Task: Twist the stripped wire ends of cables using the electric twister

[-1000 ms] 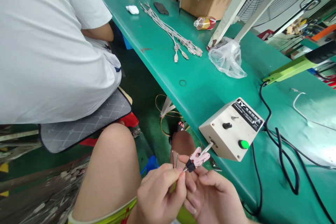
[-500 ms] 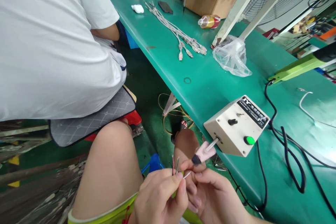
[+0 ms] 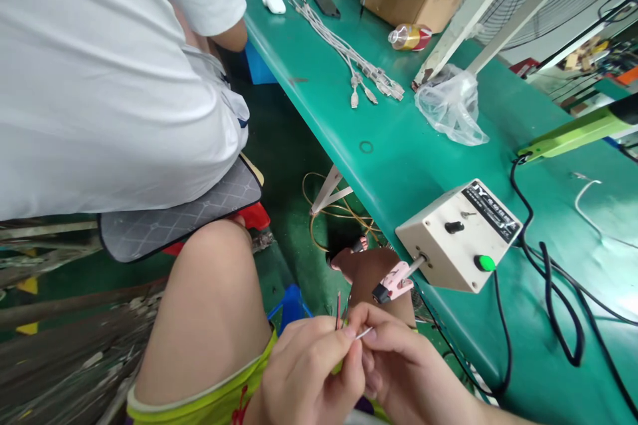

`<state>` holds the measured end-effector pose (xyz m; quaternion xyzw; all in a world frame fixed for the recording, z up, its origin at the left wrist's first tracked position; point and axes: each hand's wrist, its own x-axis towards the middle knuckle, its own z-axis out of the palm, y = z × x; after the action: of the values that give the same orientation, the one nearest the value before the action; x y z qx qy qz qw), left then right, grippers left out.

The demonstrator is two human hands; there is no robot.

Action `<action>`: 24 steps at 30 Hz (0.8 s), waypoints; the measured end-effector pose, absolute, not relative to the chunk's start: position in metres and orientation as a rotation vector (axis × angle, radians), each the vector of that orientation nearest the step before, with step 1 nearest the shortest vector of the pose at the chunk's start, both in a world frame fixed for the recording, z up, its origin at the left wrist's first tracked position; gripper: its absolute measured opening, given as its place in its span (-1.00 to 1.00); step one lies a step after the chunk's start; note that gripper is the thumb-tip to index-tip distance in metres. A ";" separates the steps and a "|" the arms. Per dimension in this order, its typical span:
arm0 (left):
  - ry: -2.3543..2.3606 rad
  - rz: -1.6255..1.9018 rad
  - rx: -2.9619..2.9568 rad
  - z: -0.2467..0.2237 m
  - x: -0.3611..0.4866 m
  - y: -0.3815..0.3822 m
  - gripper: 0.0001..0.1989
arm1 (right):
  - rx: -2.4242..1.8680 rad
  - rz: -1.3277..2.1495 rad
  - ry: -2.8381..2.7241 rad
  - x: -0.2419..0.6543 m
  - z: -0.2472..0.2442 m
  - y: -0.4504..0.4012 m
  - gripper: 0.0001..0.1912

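Left hand [image 3: 309, 368] and right hand [image 3: 399, 353] meet at a white wire [image 3: 365, 333]

The left pinches the wire; the right sits narrowed at its tip. From there, a green table [image 3: 419, 163] spreads from twelve to three o'clock, with pale cables [image 3: 340, 44] at twelve, a beige box [image 3: 443, 249] at two. A seated person [image 3: 124, 93] is at ten. One second ago the pink clip [image 3: 395, 279] met the wire; now it stands apart, at one.

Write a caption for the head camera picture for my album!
Left hand pinching a white wire, right hand close beside, near a pink clip and beige box.
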<state>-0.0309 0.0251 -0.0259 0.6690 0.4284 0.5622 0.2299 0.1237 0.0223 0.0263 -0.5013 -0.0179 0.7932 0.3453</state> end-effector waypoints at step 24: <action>1.063 1.231 0.222 -0.073 -0.035 0.088 -0.42 | -0.795 0.608 -2.900 0.096 0.044 0.033 -0.73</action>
<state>-0.0346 0.0878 -0.0733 0.0989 0.4739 0.5487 0.6816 0.0956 0.0329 0.0445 -0.2591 -0.9446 0.1980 0.0366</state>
